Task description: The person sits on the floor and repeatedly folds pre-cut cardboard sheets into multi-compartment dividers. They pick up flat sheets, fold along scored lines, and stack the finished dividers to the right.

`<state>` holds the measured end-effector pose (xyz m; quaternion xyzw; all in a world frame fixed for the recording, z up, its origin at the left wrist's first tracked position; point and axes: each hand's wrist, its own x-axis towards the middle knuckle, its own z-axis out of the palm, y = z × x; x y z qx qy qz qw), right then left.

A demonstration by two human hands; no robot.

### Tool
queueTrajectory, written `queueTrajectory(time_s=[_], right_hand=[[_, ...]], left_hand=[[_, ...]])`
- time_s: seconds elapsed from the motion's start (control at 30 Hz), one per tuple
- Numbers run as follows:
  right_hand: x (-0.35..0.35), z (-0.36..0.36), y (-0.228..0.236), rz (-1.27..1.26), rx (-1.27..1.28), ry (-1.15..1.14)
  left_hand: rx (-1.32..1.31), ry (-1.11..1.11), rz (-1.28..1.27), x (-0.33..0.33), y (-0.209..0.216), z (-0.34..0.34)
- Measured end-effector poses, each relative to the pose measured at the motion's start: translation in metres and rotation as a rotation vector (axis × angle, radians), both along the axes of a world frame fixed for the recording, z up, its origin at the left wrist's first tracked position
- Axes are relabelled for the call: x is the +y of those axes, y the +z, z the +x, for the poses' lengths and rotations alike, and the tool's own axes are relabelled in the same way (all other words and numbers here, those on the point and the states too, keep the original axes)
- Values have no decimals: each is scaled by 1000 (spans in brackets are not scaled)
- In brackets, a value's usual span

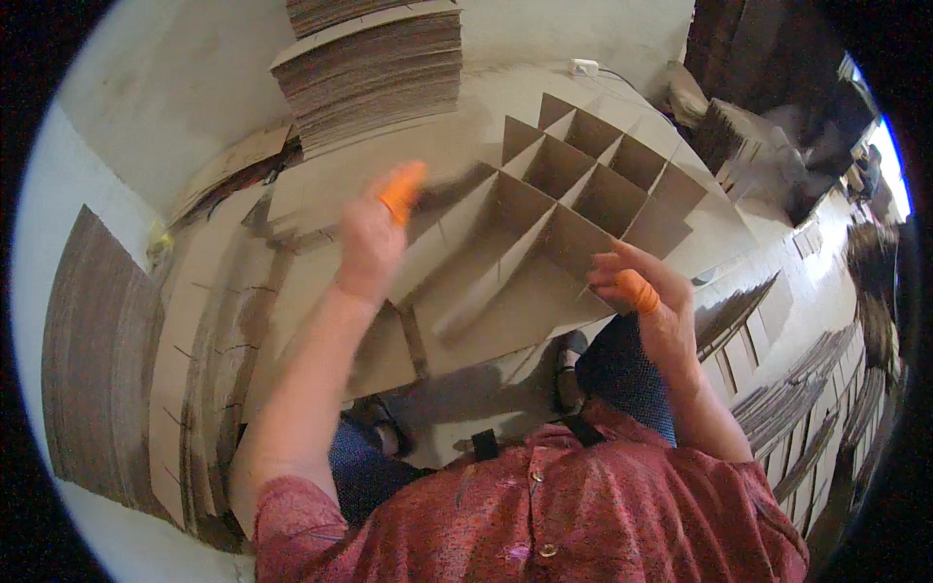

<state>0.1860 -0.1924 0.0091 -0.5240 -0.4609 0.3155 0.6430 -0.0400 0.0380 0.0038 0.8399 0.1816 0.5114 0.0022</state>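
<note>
A partly assembled cardboard divider grid [609,197] stands on the table in front of me, its strips crossing to form several square cells. At its near right corner, my right hand [656,301] has thumb and fingers closed at the end of a strip. Orange covering wraps one finger of that hand. To the left of the grid, my left hand [372,243] is raised over the table and smeared by motion, also with orange on its fingers. Whether it holds anything is unclear. Long strips [486,282] run from the grid toward me, partly blurred.
A tall stack of flat cardboard [374,83] stands at the back left. More cardboard stacks [97,360] fill the left side. Bundles of slotted strips [792,379] lie to the right. A white plug [584,67] with a cable rests at the table's far edge.
</note>
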Motion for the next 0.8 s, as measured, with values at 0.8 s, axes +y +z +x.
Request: queueTrajectory(time_s=[0.8], right_hand=[[-45, -29, 3, 67, -609, -442]], left_hand=[[-427, 116, -722, -82, -94, -68]])
